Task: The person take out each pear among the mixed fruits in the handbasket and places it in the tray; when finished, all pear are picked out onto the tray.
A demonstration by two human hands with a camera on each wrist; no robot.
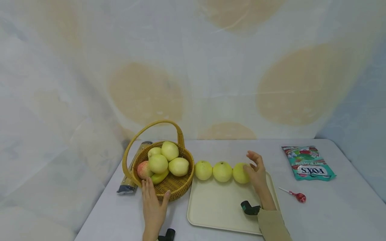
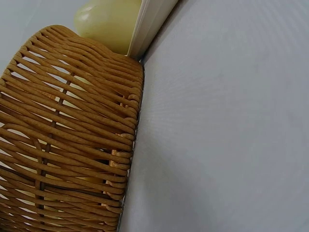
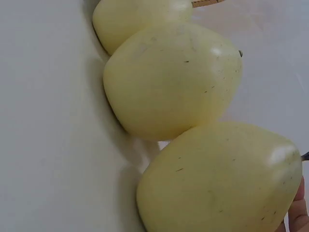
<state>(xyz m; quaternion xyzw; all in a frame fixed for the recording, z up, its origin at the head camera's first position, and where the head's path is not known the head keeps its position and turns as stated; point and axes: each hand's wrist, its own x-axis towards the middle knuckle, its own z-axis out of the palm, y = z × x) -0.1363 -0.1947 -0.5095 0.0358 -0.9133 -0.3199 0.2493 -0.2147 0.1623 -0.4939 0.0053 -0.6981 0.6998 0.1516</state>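
My left hand [image 1: 153, 206] lies at the near side of a round wicker basket [image 1: 178, 191], its fingers straight at the rim and its thumb spread apart. The basket holds several pale yellow-green pears [image 1: 158, 163], a red-and-yellow peach-like fruit [image 1: 144, 170] and a banana [image 1: 159, 176]. My right hand [image 1: 257, 174] is beside the rightmost pear [image 1: 240, 173] of three in a row along the far edge of a cream tray [image 1: 221, 207]. Its thumb is at that pear's side, with other fingers raised and loosely bent. Fingertips [image 3: 298, 212] show behind the pear in the right wrist view.
A mint-green Fox's candy bag [image 1: 309, 164] lies at the table's right. Nearer stands a red-wrapped lollipop [image 1: 298, 196], lying flat right of the tray. A gold-and-dark packet [image 1: 128, 184] lies partly behind the basket's left side. The basket's tall handle [image 1: 159, 121] arches upward.
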